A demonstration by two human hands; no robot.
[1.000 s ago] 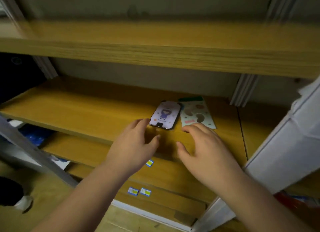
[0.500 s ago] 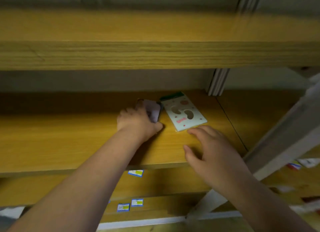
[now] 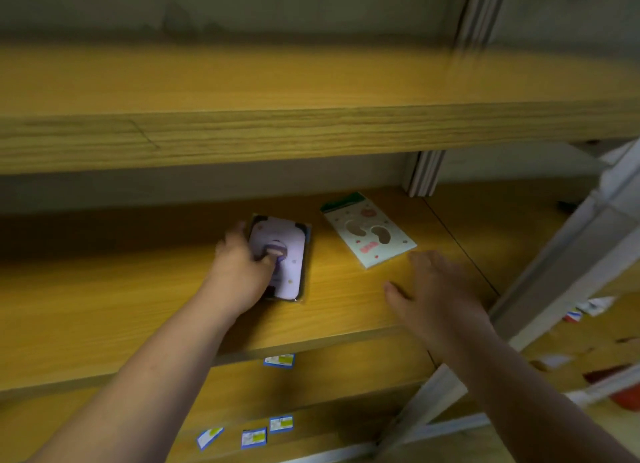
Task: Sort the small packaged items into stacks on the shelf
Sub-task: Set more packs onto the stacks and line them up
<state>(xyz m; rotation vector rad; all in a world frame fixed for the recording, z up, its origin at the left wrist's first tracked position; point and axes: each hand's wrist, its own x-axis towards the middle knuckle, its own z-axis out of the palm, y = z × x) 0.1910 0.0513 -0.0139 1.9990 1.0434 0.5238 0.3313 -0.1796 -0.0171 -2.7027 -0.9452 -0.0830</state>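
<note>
Flat lilac packet (image 3: 287, 254) in glossy clear wrap lies on the wooden shelf (image 3: 138, 289); left hand (image 3: 239, 272) grips its left edge, thumb on top; white rectangular packet (image 3: 370, 234) just beside, right; right hand (image 3: 436, 296) spread, near its lower corner, holding nothing.

Dim, warm light — blurred edges

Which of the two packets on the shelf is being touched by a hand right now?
The purple packet: the left hand grips it, thumb on top. The white packet lies untouched beyond the open right hand.
</note>
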